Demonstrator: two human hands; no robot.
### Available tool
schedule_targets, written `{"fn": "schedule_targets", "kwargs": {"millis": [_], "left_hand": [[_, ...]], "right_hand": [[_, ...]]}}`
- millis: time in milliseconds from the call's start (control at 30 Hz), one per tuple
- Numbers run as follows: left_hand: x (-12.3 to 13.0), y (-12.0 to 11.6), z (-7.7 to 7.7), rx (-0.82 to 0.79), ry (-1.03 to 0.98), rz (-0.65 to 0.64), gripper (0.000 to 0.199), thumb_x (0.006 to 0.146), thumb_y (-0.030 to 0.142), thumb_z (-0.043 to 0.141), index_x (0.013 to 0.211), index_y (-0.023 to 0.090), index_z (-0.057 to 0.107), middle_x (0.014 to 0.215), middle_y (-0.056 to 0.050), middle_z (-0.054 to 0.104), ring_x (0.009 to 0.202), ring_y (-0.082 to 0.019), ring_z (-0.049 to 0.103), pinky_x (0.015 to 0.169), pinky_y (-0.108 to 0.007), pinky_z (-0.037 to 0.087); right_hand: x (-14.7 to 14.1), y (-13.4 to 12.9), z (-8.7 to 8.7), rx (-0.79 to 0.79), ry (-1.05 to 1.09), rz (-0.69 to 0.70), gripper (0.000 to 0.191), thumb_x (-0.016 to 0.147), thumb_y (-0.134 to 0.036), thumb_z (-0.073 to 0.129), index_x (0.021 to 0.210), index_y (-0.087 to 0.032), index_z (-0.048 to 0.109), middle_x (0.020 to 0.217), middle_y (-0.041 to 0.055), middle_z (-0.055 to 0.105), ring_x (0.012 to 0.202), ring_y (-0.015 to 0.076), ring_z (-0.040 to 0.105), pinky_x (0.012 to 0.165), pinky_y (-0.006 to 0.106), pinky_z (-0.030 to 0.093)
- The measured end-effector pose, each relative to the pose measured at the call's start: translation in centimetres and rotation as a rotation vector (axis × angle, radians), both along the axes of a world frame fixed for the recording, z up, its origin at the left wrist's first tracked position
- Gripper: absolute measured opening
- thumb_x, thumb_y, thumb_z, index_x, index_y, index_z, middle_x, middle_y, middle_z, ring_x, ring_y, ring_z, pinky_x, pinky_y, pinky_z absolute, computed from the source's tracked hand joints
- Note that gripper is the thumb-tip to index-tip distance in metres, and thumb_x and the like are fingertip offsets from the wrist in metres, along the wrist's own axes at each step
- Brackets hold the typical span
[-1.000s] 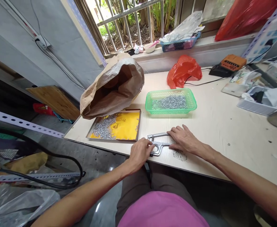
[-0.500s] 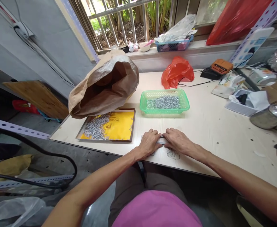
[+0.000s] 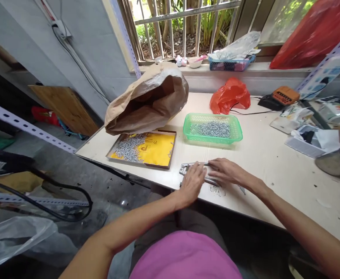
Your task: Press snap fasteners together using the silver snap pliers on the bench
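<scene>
A flat metal fixture (image 3: 184,168) with holes and two long bars lies near the table's front edge, partly covered by both hands. Across its middle rests my left hand (image 3: 192,181), fingers stretched out and gripping nothing that I can see. Over its right end, my right hand (image 3: 226,171) has its fingers extended and spread, touching or just above the bars. Just in front of the fixture is a patch of tiny shiny bits (image 3: 216,190). To the left, a shallow brown-edged tray (image 3: 172,151) with a yellow bottom holds many small silver pins (image 3: 128,149).
A green plastic basket (image 3: 213,140) with more silver pins stands behind my hands. A large open paper bag (image 3: 146,116) leans over the tray. Farther back are a red plastic bag (image 3: 230,95), an orange-black charger (image 3: 280,97) and a grey box (image 3: 306,149); a metal cup (image 3: 334,162) stands right.
Both hands have loosened from thumbs pressed at the fixture's near side to stretched fingers, uncovering its left end. The view has turned, so the scene sits farther right.
</scene>
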State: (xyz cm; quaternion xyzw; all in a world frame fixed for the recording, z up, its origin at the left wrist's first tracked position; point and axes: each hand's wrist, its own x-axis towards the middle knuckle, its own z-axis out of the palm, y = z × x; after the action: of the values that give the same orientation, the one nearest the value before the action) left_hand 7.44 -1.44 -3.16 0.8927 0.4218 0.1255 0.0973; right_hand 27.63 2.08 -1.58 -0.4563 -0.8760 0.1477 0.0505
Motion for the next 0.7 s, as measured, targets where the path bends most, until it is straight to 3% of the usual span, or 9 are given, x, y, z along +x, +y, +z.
{"fn": "schedule_targets", "kwargs": {"millis": [67, 167, 267, 333, 433, 567, 700], "left_hand": [[0.2, -1.7, -0.9, 0.020, -0.055, -0.051, 0.034, 0.092, 0.016, 0.044, 0.126, 0.015, 0.047, 0.142, -0.014, 0.042, 0.137, -0.027, 0.030, 0.108, -0.046, 0.032], [0.6, -3.4, -1.5, -0.015, -0.103, -0.091, 0.033, 0.093, 0.022, 0.046, 0.125, 0.017, 0.047, 0.132, -0.012, 0.052, 0.133, -0.026, 0.037, 0.110, -0.047, 0.030], [0.5, -3.9, -1.5, -0.044, -0.137, -0.086, 0.031, 0.094, 0.024, 0.044, 0.124, 0.017, 0.047, 0.125, -0.011, 0.057, 0.130, -0.024, 0.041, 0.110, -0.048, 0.029], [0.4, -3.8, -1.5, -0.045, -0.162, -0.088, 0.034, 0.093, 0.028, 0.046, 0.125, 0.017, 0.047, 0.126, -0.012, 0.056, 0.130, -0.025, 0.040, 0.111, -0.049, 0.028], [0.4, -3.7, -1.6, -0.050, -0.201, -0.093, 0.039, 0.091, 0.034, 0.050, 0.126, 0.015, 0.047, 0.130, -0.013, 0.053, 0.130, -0.027, 0.040, 0.111, -0.047, 0.029], [0.4, -4.5, -1.7, -0.110, -0.209, -0.106, 0.040, 0.089, 0.037, 0.052, 0.122, 0.014, 0.052, 0.125, -0.015, 0.057, 0.119, -0.028, 0.050, 0.103, -0.041, 0.039], [-1.8, -6.8, -1.1, -0.101, -0.200, -0.401, 0.030, 0.091, 0.041, 0.048, 0.104, 0.018, 0.062, 0.098, -0.009, 0.067, 0.098, -0.022, 0.060, 0.088, -0.033, 0.048]], "right_hand": [[0.6, 0.5, -0.4, 0.013, 0.038, -0.002, 0.037, 0.092, -0.040, 0.040, 0.117, -0.019, 0.058, 0.109, 0.0114, 0.062, 0.100, 0.0228, 0.057, 0.084, 0.034, 0.044], [0.5, 1.6, -0.6, 0.114, -0.014, -0.052, 0.031, 0.092, -0.030, 0.037, 0.106, -0.019, 0.062, 0.099, 0.0106, 0.063, 0.094, 0.0225, 0.056, 0.079, 0.034, 0.043], [-0.9, 2.9, 0.3, 0.170, -0.130, -0.099, 0.028, 0.091, -0.025, 0.038, 0.091, -0.018, 0.065, 0.089, 0.0096, 0.064, 0.089, 0.0231, 0.055, 0.078, 0.036, 0.041], [-2.7, 3.3, 1.3, 0.182, -0.175, -0.108, 0.027, 0.090, -0.023, 0.039, 0.092, -0.018, 0.066, 0.090, 0.0102, 0.064, 0.092, 0.0245, 0.054, 0.080, 0.038, 0.040], [-6.5, 2.3, 2.7, 0.164, -0.121, 0.073, 0.028, 0.089, -0.023, 0.042, 0.099, -0.022, 0.067, 0.097, 0.0097, 0.063, 0.094, 0.0242, 0.052, 0.079, 0.037, 0.040], [-11.2, 0.0, 3.2, 0.083, -0.106, 0.371, 0.019, 0.083, -0.021, 0.051, 0.082, -0.026, 0.069, 0.093, 0.0095, 0.063, 0.090, 0.0253, 0.051, 0.074, 0.038, 0.040], [-12.7, -0.3, 1.8, 0.085, -0.124, 0.465, 0.016, 0.082, -0.019, 0.051, 0.075, -0.023, 0.065, 0.091, 0.0086, 0.062, 0.091, 0.0236, 0.052, 0.073, 0.036, 0.040]]}}
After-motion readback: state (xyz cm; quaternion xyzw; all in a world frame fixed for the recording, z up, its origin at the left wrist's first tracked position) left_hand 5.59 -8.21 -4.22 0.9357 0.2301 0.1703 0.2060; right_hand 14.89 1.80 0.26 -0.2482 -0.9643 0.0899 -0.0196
